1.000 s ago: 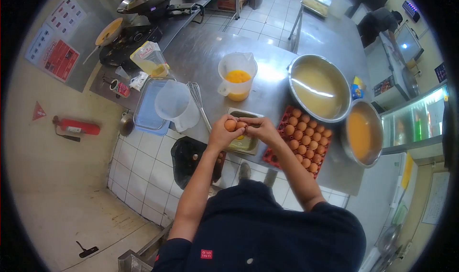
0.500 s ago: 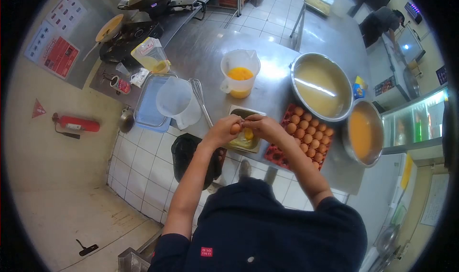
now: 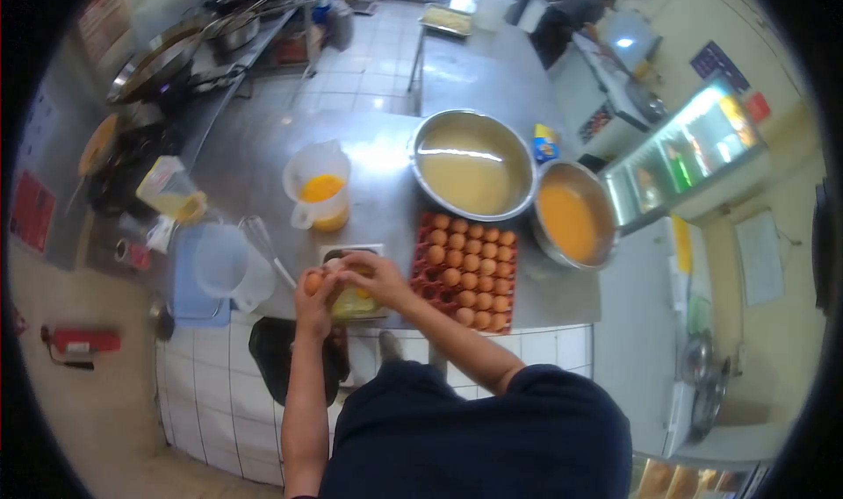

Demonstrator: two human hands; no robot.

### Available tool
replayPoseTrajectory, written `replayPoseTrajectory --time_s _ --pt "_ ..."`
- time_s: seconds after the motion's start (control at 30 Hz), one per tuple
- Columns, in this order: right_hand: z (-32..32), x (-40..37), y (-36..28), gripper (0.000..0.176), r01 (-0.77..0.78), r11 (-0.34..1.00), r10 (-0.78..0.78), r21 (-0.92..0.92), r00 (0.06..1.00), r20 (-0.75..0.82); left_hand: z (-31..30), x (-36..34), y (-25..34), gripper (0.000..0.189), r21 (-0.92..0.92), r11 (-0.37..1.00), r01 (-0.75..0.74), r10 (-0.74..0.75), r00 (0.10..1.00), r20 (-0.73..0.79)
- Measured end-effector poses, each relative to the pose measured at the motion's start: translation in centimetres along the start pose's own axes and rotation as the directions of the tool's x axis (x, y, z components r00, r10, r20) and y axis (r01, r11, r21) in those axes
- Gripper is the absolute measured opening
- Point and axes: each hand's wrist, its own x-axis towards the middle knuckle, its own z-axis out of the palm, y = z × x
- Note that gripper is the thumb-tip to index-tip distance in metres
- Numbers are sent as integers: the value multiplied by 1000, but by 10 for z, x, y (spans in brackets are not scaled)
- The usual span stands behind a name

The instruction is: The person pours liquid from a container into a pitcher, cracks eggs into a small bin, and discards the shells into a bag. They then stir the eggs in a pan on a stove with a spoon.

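Observation:
A brown egg (image 3: 313, 282) rests in the curled fingers of my left hand (image 3: 313, 308). Close beside it, my right hand (image 3: 379, 281) has its fingertips on a pale piece of eggshell (image 3: 334, 265), where the two hands meet. Both hands are over a rectangular metal pan (image 3: 358, 315) at the table edge, holding clear egg white and yolk and partly hidden by my hands. Right of the pan, a red egg tray (image 3: 428, 290) carries rows of brown eggs (image 3: 471, 263), with several bare pockets at its near left.
A jug (image 3: 332, 209) of yolks, a whisk (image 3: 268, 246) and an empty jug (image 3: 230, 262) stand left. Large bowls of pale liquid (image 3: 474, 170) and orange liquid (image 3: 571, 218) stand right. A black bag (image 3: 285, 358) hangs below. Another person (image 3: 575, 16) works at the back.
My view has swung right, so the table and its things sit further left. Both hands stay together over the metal pan, the left still holding the egg; pale shell now shows between them.

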Motion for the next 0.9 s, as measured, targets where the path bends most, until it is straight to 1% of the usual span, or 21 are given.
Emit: replayPoseTrajectory --time_s 0.03,0.1,0.17,0.2,0.23,0.27,0.33,0.37,0.4,0.43,0.47,0.5,0.53,0.57,0.6,0.63,0.67,0.7,0.73,0.87,0.9 --pt "-4 -2 -6 40 -7 999 6 53 1000 24 0 1 -4 20 -6 1000 6 -6 1000 23" --pt "-12 -5 -15 33 42 999 -46 -30 987 -152 -1 1 -3 16 -284 955 89 -81 996 42" --pt "-32 -3 -13 28 -86 974 9 -209 940 -342 -2 -1 0 22 -301 950 89 -74 995 60" --pt "-45 -5 -7 28 -62 840 -169 -538 914 -370 -6 -3 2 27 -394 914 97 -77 995 67" --pt "-59 -8 3 29 -62 601 -343 -797 880 -328 -12 -5 5 32 -482 870 103 -79 994 70" --pt "-75 -11 27 31 -56 554 -363 -830 881 -302 -22 -9 7 38 -471 881 52 -10 996 90" --pt "-99 -19 57 20 -37 362 -349 -932 921 -172 -45 -23 17 35 -566 824 -9 96 988 124" --pt "-107 -22 63 13 52 297 -355 -954 933 -60 -57 -34 22 32 -499 861 -96 100 995 -19" --pt "-104 -26 48 11 82 296 -344 -952 939 -26 -80 -46 22 28 -429 893 -136 124 991 -56" --pt "-101 -30 47 12 46 339 -326 -940 943 -72 -82 -64 32 23 -338 916 -216 149 966 -214" --pt "-102 -34 47 16 41 261 -332 -965 942 -50 -112 -74 18 22 -274 933 -234 127 925 -358" --pt "-99 -36 38 20 3 220 -316 -976 946 -69 -129 -84 12 23 -266 940 -214 56 865 -498" --pt "-103 -39 45 26 -29 239 -308 -971 946 -104 -144 -96 5 25 -206 964 -165 13 809 -587" --pt "-100 -42 35 31 -125 217 -234 -968 956 -176 -155 -106 -1 28 -159 982 -105 -27 748 -663" --pt "-102 -44 37 34 -170 152 -169 -974 966 -195 -165 -112 -8 32 -114 991 -75 -32 685 -728" --pt "-106 -44 39 36 -214 78 -107 -974 969 -221 -175 -116 -14 32 -112 990 -81 -27 679 -734" --pt "-108 -42 40 36 -208 77 -107 -975 971 -216 -183 -118 -22 33 -141 986 -95 -51 626 -778" --pt "-111 -41 41 30 -166 65 -148 -984 974 -174 -191 -119 -32 33 -173 979 -108 -81 571 -817" --pt "-113 -40 40 24 -124 52 -187 -991 973 -132 -200 -121 -38 32 -154 982 -111 -66 564 -823" --pt "-113 -36 30 22 -67 85 -196 -994 977 -83 -247 -124 -70 36 -120 992 -48 -71 579 -813" --pt "-108 -35 18 29 -137 91 -40 -986 989 -141 -258 -129 -71 38 -179 983 39 -173 516 -839"
